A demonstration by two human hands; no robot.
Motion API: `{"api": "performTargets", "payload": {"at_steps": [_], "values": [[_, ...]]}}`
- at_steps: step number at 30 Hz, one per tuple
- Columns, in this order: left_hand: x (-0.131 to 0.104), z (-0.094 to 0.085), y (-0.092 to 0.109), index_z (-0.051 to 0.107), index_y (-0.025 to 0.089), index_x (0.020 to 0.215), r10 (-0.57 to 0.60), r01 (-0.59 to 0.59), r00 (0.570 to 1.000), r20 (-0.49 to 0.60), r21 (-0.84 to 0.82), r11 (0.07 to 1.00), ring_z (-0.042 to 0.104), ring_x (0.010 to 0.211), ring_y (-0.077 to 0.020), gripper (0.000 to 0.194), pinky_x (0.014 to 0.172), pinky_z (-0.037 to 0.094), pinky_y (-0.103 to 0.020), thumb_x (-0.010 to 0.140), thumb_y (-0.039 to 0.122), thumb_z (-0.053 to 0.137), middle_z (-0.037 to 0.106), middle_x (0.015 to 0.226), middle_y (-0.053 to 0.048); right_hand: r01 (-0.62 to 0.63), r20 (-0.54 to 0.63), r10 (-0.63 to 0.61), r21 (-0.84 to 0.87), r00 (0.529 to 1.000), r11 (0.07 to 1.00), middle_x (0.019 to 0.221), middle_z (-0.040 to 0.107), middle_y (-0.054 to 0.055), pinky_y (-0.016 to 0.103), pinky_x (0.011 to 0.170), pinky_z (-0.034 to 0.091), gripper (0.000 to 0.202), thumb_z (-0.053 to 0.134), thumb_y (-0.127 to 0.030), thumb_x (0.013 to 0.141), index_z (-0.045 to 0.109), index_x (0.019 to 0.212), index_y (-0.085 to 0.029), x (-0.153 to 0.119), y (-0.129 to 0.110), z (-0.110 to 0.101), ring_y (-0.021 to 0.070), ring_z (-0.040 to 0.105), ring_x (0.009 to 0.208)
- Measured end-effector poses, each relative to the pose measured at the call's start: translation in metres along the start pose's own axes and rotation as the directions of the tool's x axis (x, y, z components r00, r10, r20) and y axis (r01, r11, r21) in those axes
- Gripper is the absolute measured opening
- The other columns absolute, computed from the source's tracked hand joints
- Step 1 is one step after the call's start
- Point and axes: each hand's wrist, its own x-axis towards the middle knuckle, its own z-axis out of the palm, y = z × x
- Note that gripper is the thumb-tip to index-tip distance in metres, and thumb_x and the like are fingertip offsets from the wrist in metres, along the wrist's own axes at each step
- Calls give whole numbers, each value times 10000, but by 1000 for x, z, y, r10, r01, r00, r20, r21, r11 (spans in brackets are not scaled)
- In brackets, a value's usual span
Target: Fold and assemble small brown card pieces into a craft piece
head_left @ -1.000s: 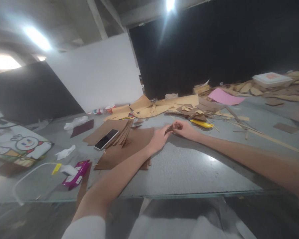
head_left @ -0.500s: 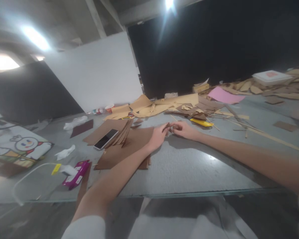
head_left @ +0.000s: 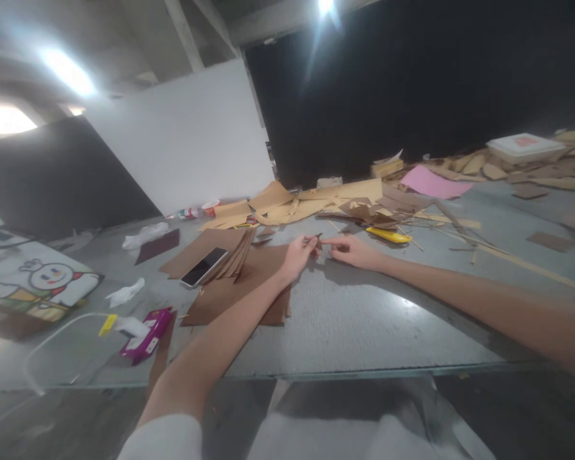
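Note:
My left hand pinches a small dark brown piece, like a scrap of the brown sheets, above the table. Facing it, my right hand points its index finger at the piece, with the other fingers curled; whether the fingertip touches is too small to tell. Under and beside my left wrist lie brown sheets, fanned into a loose stack. A smartphone rests on the stack's left part. Just beyond my right hand is a yellow utility knife.
Brown and tan scraps spread along the back of the grey table. A pink sheet and a white lidded box are at back right. At left lie a purple wipes pack, crumpled tissue and a printed bag.
My hands have drawn slightly apart, the left moving a little left with the small brown piece. My right index finger has straightened out of its earlier pinch.

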Motion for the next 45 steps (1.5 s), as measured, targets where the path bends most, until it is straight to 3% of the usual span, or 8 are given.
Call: {"api": "performTargets", "payload": {"at_steps": [4, 7, 10, 20, 26, 35, 40, 45], "values": [[0, -1, 1, 734, 130, 1118, 9, -8, 1000, 23, -29, 1000, 666, 675, -167, 628, 694, 527, -293, 907, 720, 758, 735, 793, -64, 1, -8, -1, -42, 1000, 999, 708, 587, -25, 263, 624, 390, 552, 537, -336, 931, 736, 1430, -207, 1, 2, 2, 149, 461, 629], [0, -1, 1, 711, 142, 1337, 6, 4, 996, 93, -97, 995, 703, 762, -176, 688, 770, 559, -313, 906, 672, 791, 772, 963, -96, -15, -65, 11, -60, 998, 998, 718, 611, -10, 268, 635, 408, 565, 515, -287, 916, 735, 1428, -195, 2, 1, 3, 159, 489, 641], [1, -2, -1, 687, 144, 1404, -1, 16, 992, 125, -126, 992, 710, 806, -178, 751, 815, 569, -325, 870, 651, 841, 775, 1060, -117, -45, -72, 40, -60, 997, 997, 709, 612, -10, 264, 622, 405, 557, 505, -279, 929, 726, 1432, -190, 2, -1, 3, 160, 505, 632], [4, -4, -4, 826, 137, 1157, -77, 78, 997, 4, -42, 996, 676, 787, -163, 653, 799, 536, -300, 794, 676, 879, 794, 994, -110, -2, -84, -4, -67, 996, 998, 717, 618, -8, 283, 665, 437, 532, 525, -295, 916, 737, 1392, -187, 1, 6, 5, 169, 518, 647], [4, -3, -3, 832, 124, 1151, -88, 91, 994, 58, -56, 994, 660, 766, -159, 727, 779, 529, -296, 778, 748, 841, 795, 989, -112, -29, -100, 24, -51, 995, 998, 750, 646, 1, 278, 645, 425, 496, 520, -277, 899, 745, 1329, -176, 1, 0, 4, 165, 527, 649], [3, -4, -1, 840, 106, 1042, -71, 70, 997, 37, 22, 997, 630, 718, -161, 723, 709, 486, -281, 800, 786, 796, 763, 848, -95, -8, -81, 5, -35, 997, 999, 750, 654, -1, 276, 631, 414, 459, 522, -286, 915, 784, 1282, -207, -1, 0, 2, 163, 524, 636], [2, -5, 0, 840, 109, 1042, -71, 69, 997, 39, 43, 997, 633, 721, -164, 708, 718, 478, -278, 799, 773, 803, 756, 822, -80, -25, -13, 25, -18, 1000, 1000, 707, 664, -3, 269, 624, 422, 513, 529, -305, 911, 774, 1346, -191, -2, -1, 2, 162, 520, 622], [0, -5, 1, 840, 111, 1033, -61, 59, 997, 55, 40, 997, 644, 730, -168, 684, 749, 485, -285, 780, 747, 842, 760, 812, -73, -33, 55, 33, 1, 998, 999, 675, 653, -10, 257, 584, 400, 473, 498, -311, 908, 831, 1231, -217, -3, -4, 1, 149, 483, 576]]}}
